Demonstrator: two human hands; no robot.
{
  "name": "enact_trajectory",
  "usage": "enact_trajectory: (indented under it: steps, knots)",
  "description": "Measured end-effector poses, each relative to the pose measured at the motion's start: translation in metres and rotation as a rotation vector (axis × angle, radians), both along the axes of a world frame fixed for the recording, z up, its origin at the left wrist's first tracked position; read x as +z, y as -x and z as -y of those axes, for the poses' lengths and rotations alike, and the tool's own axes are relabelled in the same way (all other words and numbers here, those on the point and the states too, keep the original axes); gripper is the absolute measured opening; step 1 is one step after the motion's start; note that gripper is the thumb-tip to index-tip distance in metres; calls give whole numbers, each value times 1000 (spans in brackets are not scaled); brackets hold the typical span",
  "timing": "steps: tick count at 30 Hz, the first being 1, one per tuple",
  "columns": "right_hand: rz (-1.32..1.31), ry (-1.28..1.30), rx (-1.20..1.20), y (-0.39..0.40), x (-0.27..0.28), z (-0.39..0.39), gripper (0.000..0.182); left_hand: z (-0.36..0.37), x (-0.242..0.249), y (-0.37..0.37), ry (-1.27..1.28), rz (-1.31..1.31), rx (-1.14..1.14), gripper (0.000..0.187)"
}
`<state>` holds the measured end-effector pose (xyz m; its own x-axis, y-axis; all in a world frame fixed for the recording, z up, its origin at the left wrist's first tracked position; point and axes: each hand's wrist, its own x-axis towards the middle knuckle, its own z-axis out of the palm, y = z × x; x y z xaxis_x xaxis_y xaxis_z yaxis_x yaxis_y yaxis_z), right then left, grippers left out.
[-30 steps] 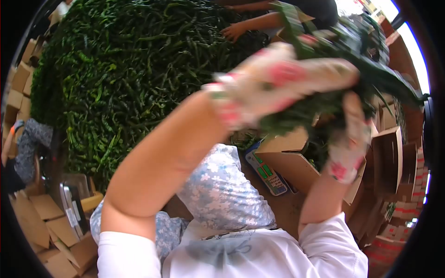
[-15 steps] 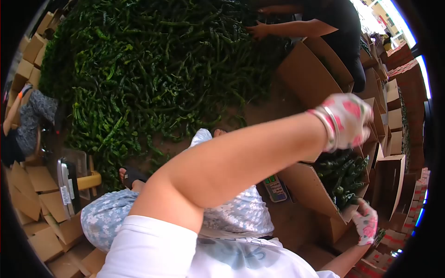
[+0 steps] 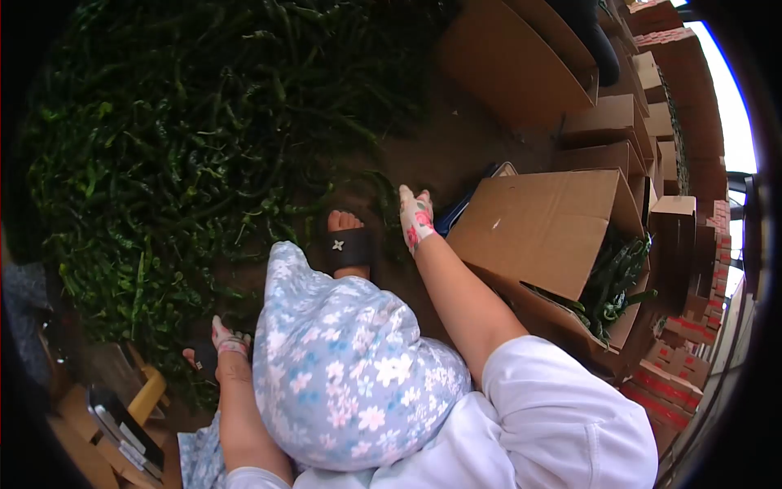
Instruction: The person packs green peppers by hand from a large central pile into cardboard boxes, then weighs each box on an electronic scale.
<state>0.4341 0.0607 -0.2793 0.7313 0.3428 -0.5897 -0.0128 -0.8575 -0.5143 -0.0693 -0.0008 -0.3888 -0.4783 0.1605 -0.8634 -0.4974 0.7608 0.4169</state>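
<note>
A wide heap of long green chili peppers covers the ground ahead of me. My left hand, in a floral glove, is low at the heap's near edge, beside my sandal; its thumb stands apart from the fingers and nothing shows in it. Also gloved, my right hand is above the ground between my other sandal and a carton, fingers apart and holding nothing visible. The open carton to my right contains more green peppers, and one flap stands out toward my right arm.
Another large carton stands at the upper right, near a person's dark-clothed leg. Stacked cartons line the right side. A dark, flat-topped device and a yellow bar are at lower left.
Both my hands have left the pepper carton on the right. The left swung down to the lower left, the right toward the heap. My view has tilted down and the carton's flap has shifted.
</note>
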Motion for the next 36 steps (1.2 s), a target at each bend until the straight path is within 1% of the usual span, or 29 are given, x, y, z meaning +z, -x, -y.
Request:
enact_trajectory:
  steps: [1, 2, 3, 4, 6, 8, 10, 11, 12, 13, 14, 16, 17, 18, 20, 22, 23, 24, 25, 26, 27, 28, 29, 30, 31, 32, 33, 34, 36]
  knots:
    - [124, 123, -72, -12, -22, -1, 74, 29, -41, 16, 43, -41, 69, 69]
    - [248, 245, -141, -22, -41, -3, 72, 41, -48, 22, 76, -76, 111, 68]
    - [221, 269, -249, -27, -41, -4, 76, 33, -44, 14, 71, -78, 126, 67]
    - [231, 299, -259, -31, -46, -11, 76, 21, -42, 5, 48, -66, 130, 67]
    - [234, 461, -346, -26, -57, -34, 75, -19, -24, -30, -33, -2, 113, 65]
    - [-50, 295, -205, -14, -37, -69, 73, -68, 5, -77, -122, 90, 101, 63]
    - [-370, -503, 35, 27, -12, -87, 71, -101, 39, -117, -174, 169, 82, 62]
    - [-373, -495, 30, 28, -10, -77, 71, -105, 52, -127, -219, 192, 55, 61]
    - [-104, -552, 116, 23, -4, -64, 72, -102, 63, -131, -297, 233, 21, 60]
    - [168, -600, 204, 15, 3, -53, 72, -91, 57, -117, -550, 390, -52, 56]
    - [202, -395, -7, -4, -20, -33, 76, -83, 57, -109, -549, 390, -51, 56]
    - [214, -65, -197, -42, -57, -2, 82, -63, 58, -90, -417, 243, -32, 48]
    - [194, 91, -288, -60, -72, 12, 86, -54, 55, -83, -403, 243, -71, 49]
    - [408, 263, -264, -53, -69, -5, 81, -50, 54, -82, -401, 239, -69, 49]
    - [219, 413, -595, -54, -75, -31, 81, -46, 54, -85, -384, 243, -132, 48]
    - [143, 324, -505, -46, -60, -59, 77, -50, 74, -105, -381, 268, -73, 49]
    - [164, -17, -274, -36, -57, -72, 72, -46, 82, -112, -488, 276, -193, 49]
    - [172, -354, -38, -28, -52, -84, 68, -46, 84, -115, -508, 275, -250, 49]
    - [345, -492, 112, -23, -25, -96, 64, -47, 87, -117, -529, 272, -305, 50]
    - [515, -618, 253, -21, -1, -97, 60, -45, 88, -116, -510, 270, -305, 50]
    - [544, -511, 169, -44, -13, -96, 53, -46, 88, -114, -432, 281, -240, 50]
    - [512, -247, -47, -66, -22, -93, 45, -49, 86, -115, -367, 291, -168, 50]
    - [530, 179, 14, -88, -20, -92, 40, -52, 84, -117, -367, 285, -159, 50]
    - [554, 554, 277, -120, -39, -81, 42, -51, 84, -116, -361, 292, -166, 50]
    - [534, 861, 520, -143, -45, -69, 42, -47, 85, -112, -343, 297, -173, 49]
    - [379, 1110, 812, -155, -34, -67, 40, -46, 84, -110, -323, 283, -163, 49]
    - [444, 1113, 944, -178, -57, -48, 46, -48, 82, -109, -316, 280, -184, 49]
    - [467, 1153, 996, -181, -59, -47, 38, -48, 81, -109, -306, 280, -202, 49]
    - [479, 1100, 981, -180, -56, -49, 31, -51, 83, -113, -279, 276, -194, 49]
